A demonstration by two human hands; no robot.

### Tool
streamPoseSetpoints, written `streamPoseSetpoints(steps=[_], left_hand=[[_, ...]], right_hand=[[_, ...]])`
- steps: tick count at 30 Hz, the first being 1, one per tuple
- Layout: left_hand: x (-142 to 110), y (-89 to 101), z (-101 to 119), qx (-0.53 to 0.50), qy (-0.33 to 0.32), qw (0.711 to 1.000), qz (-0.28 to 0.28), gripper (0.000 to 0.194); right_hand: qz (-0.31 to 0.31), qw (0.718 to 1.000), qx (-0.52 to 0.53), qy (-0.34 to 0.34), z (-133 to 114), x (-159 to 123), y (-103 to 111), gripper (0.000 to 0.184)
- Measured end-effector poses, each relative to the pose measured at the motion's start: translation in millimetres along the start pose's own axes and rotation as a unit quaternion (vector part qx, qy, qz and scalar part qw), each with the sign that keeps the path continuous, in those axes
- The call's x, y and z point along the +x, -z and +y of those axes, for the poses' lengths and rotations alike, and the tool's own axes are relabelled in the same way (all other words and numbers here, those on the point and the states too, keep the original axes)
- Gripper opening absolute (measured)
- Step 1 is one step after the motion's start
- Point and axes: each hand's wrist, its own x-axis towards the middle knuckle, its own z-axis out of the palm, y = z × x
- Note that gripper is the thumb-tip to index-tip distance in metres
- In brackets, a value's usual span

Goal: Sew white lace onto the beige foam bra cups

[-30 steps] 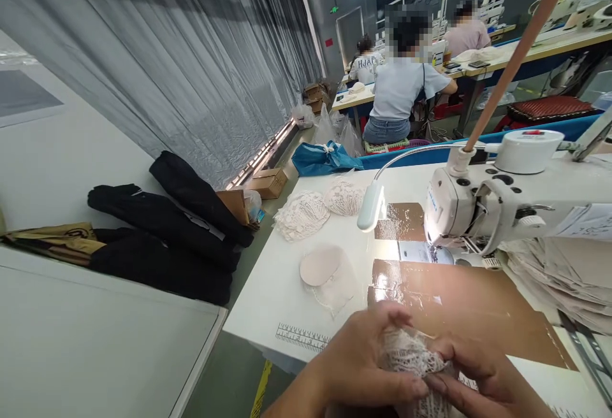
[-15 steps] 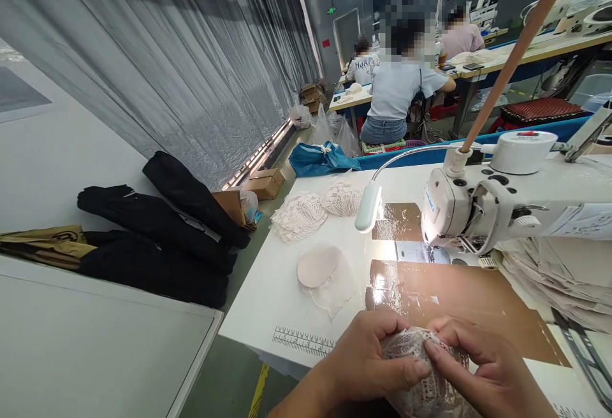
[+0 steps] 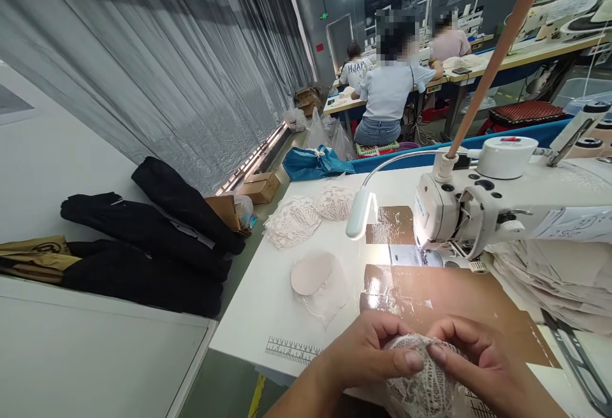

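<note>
Low in the head view, a piece of off-white lace fabric (image 3: 421, 383) hangs between both hands over the table's front edge. My left hand (image 3: 370, 351) pinches its upper edge from the left, thumb on top. From the right, my right hand (image 3: 478, 354) pinches the same edge, its thumb close to the left one. Fingers behind the lace are partly hidden. Beyond them stands a white sewing machine (image 3: 440, 208), its lamp (image 3: 359, 214) lit. To the left lies a beige padded cup with sheer fabric (image 3: 318, 278).
Two lace piles (image 3: 292, 220) sit at the table's far left. Layered beige fabric (image 3: 554, 278) lies right, beside a dark metal tool (image 3: 574, 354). Brown tape (image 3: 459, 297) covers part of the white table (image 3: 253, 316). Several people work at machines behind a blue bag (image 3: 315, 162).
The camera view has shifted slightly, so the table and machine sit a little further left. Both hands keep their pinch on the lace, with fingers slightly readjusted along its edge.
</note>
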Motion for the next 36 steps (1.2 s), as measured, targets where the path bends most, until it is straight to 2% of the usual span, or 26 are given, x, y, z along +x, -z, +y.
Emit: streamPoseSetpoints(steps=[3, 7, 11, 14, 17, 19, 20, 21, 23, 25, 28, 30, 32, 34, 36], left_hand=[[4, 0.0, 0, -0.04, 0.016, 0.999, 0.011, 0.048], [11, -9.2, -2, -0.047, 0.004, 0.997, 0.058, 0.047], [20, -17.9, -10, -0.124, 0.005, 0.987, 0.106, 0.045], [19, -7.1, -2, -0.148, -0.024, 0.974, 0.17, 0.046], [9, 19.7, 27, -0.031, -0.107, 0.951, 0.289, 0.04], [7, 36.3, 47, 0.144, -0.167, 0.905, 0.364, 0.036], [11, 41.3, 53, 0.233, -0.194, 0.874, 0.379, 0.035], [19, 43.2, 55, 0.316, -0.215, 0.844, 0.376, 0.035], [44, 37.3, 46, 0.442, -0.25, 0.8, 0.319, 0.032], [75, 20.8, 24, 0.516, -0.248, 0.791, 0.215, 0.028], [108, -10.5, -11, 0.535, -0.237, 0.794, 0.166, 0.03], [112, -25.6, -23, 0.547, -0.232, 0.791, 0.146, 0.026], [104, -31.7, -21, 0.577, -0.226, 0.774, 0.13, 0.021], [93, -29.1, -10, 0.611, -0.222, 0.752, 0.113, 0.02], [84, -21.3, 4, 0.611, -0.21, 0.758, 0.084, 0.024]], right_hand=[[0.005, 1.0, 0.028, -0.001, 0, -1, 1, 0.037], [0.012, 0.999, 0.032, -0.014, -1, 1, 2, 0.04], [0.014, 0.998, 0.052, -0.034, -4, 7, 2, 0.042], [0.048, 0.997, 0.057, -0.023, -6, 9, 10, 0.043], [0.117, 0.993, 0.031, -0.014, -2, 6, 30, 0.044], [0.14, 0.99, -0.018, -0.008, 4, 3, 47, 0.041], [0.133, 0.99, -0.049, -0.002, 7, 3, 55, 0.04], [0.114, 0.99, -0.083, 0.007, 10, 4, 63, 0.038], [0.082, 0.984, -0.152, 0.035, 12, 10, 74, 0.034], [0.057, 0.968, -0.237, 0.064, 10, 20, 79, 0.031], [0.033, 0.922, -0.38, 0.071, 2, 38, 77, 0.028], [0.017, 0.894, -0.44, 0.086, -1, 46, 71, 0.031], [-0.004, 0.869, -0.48, 0.119, 1, 50, 63, 0.034], [-0.022, 0.847, -0.512, 0.142, 7, 51, 54, 0.036], [-0.022, 0.831, -0.536, 0.145, 15, 51, 49, 0.035]])
